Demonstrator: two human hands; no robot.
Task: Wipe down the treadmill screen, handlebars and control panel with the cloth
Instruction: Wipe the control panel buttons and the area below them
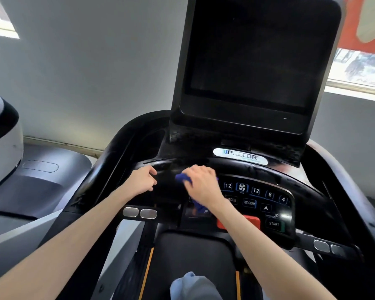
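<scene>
Bright window [359, 68] daylight, glare on glossy console [258, 169], wide-angle edge distortion.

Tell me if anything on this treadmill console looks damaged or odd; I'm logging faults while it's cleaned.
Nothing looks broken. The area below the screen, around the brand badge, looks smeared and streaky. The right hand presses the blue cloth on the control panel; the left hand rests beside it.

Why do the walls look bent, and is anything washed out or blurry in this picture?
Head view: the wide-angle lens bows straight edges near the frame's borders; daylight overexposes the window at right; the dark screen shows faint dusty haze; glossy glare streaks the console around the logo badge; the right hand clutching the blue cloth is slightly motion-blurred.
</scene>
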